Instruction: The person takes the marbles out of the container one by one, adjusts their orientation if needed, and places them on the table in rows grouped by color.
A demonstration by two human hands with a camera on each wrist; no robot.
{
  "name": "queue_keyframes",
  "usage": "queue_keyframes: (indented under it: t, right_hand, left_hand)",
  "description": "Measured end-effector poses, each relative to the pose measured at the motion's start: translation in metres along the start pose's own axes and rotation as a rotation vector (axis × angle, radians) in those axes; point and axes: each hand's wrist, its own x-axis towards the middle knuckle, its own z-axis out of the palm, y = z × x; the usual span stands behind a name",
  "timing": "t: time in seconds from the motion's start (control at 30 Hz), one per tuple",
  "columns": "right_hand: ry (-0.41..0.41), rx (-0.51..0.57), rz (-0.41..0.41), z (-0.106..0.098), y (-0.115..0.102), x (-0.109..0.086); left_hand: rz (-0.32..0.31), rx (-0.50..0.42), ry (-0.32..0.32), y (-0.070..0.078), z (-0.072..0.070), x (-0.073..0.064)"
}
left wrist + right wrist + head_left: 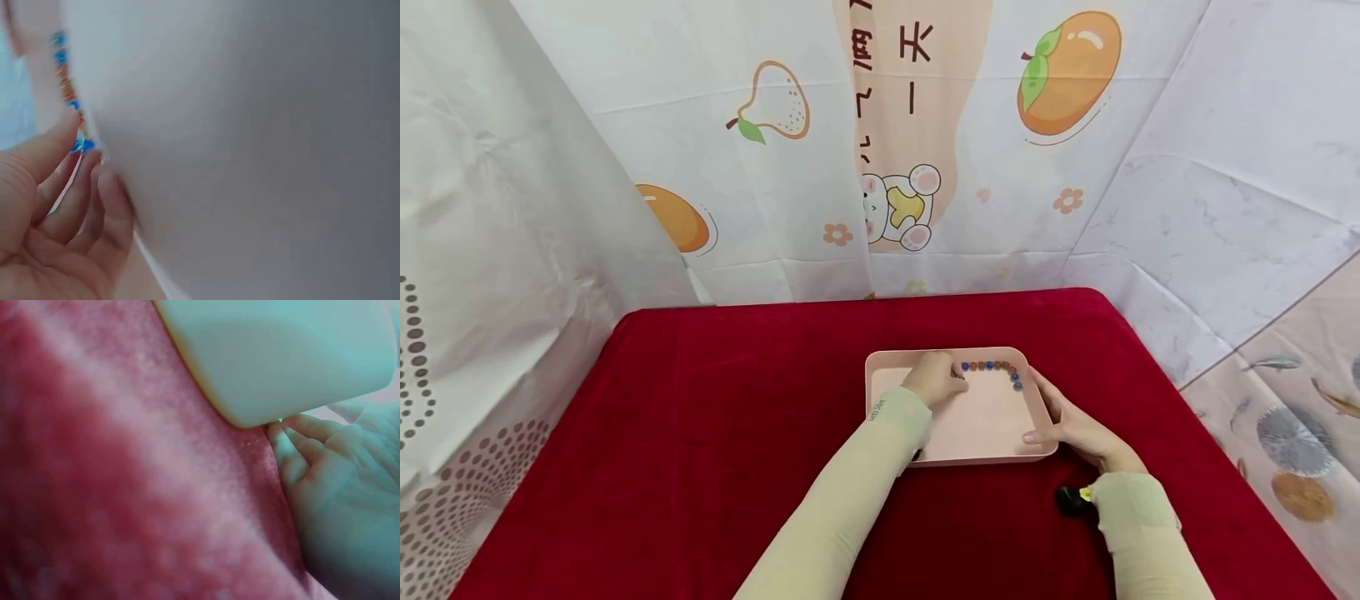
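Note:
A shallow pink tray (985, 427) lies on the red cloth. Along its far wall and round the far right corner runs a line of small glass marbles (989, 366), some blue and some amber. My left hand (934, 379) reaches inside, at the left end of that line. Between its thumb and fingers, a clear-and-blue marble (80, 144) is pinched, partly hidden by the fingertips. My right hand (1078, 429) grips the tray's right side, with the thumb over the rim and the other fingers along the outside. In the right wrist view its fingers (306, 447) are by the tray's corner.
A red velvety cloth (737, 417) covers the table. A white curtain (820, 183) printed with fruit hangs behind the far edge, with pale sheeting at both sides. A small black object (1071, 500) is beside my right sleeve.

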Motion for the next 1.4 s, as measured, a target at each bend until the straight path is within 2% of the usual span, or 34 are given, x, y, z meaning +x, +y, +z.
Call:
queue_keyframes:
  t: [0.07,0.13,0.23,0.3,0.6,0.77,1.1,1.4]
  right_hand:
    - [-0.001,-0.002,0.003,0.0,0.0,0.001]
    - [0.0,-0.002,0.005,0.001,0.001,0.001]
    - [-0.006,0.0,-0.004,0.001,0.001,0.001]
    - [-0.008,0.003,-0.006,0.001,0.001,0.0]
    - [-0.011,0.006,0.003,0.002,0.001,0.0]
    - [-0.016,0.011,-0.005,0.001,0.001,-0.001]
    - [-0.017,0.023,-0.019,0.002,-0.001,-0.001]
    - [-0.02,0.021,-0.028,0.003,-0.001,-0.002]
  left_hand:
    - [-0.039,-0.206,-0.014,-0.002,-0.004,-0.001]
    - [-0.071,-0.374,-0.033,-0.002,-0.01,-0.003]
    - [-0.094,-0.529,-0.053,0.0,-0.018,-0.006]
    - [-0.103,-0.582,-0.055,0.002,-0.022,-0.008]
    - [-0.071,-0.707,-0.042,0.005,-0.038,-0.012]
    - [-0.067,-0.782,-0.019,0.007,-0.049,-0.02]
    - [-0.014,-0.765,0.054,0.004,-0.069,-0.045]
    - [0.003,-0.811,0.148,-0.005,-0.081,-0.069]
